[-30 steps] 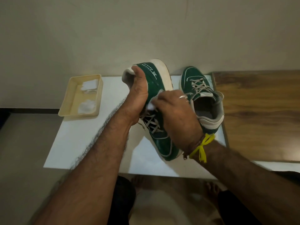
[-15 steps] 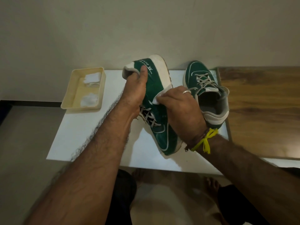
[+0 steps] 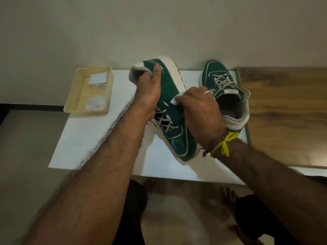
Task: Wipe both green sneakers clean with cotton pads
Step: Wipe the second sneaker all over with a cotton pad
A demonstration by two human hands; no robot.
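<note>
A green sneaker (image 3: 174,110) with a white sole is tipped up on its toe on the white table, heel raised toward the wall. My left hand (image 3: 147,92) grips its heel collar, thumb laid on the green back. My right hand (image 3: 200,110) pinches a white cotton pad (image 3: 174,101) and presses it against the sneaker's green side. The second green sneaker (image 3: 218,78) stands flat on its sole just to the right, partly hidden behind my right hand.
A beige tray (image 3: 74,96) at the table's back left holds two piles of white cotton pads (image 3: 95,103). The white table (image 3: 85,138) meets a wooden surface (image 3: 286,112) on the right. A wall runs close behind. My knees and bare feet show below the table edge.
My right hand with the pad has slid a little down and back along the sneaker's side. My left hand's grip on the heel is unchanged; the view shifted slightly.
</note>
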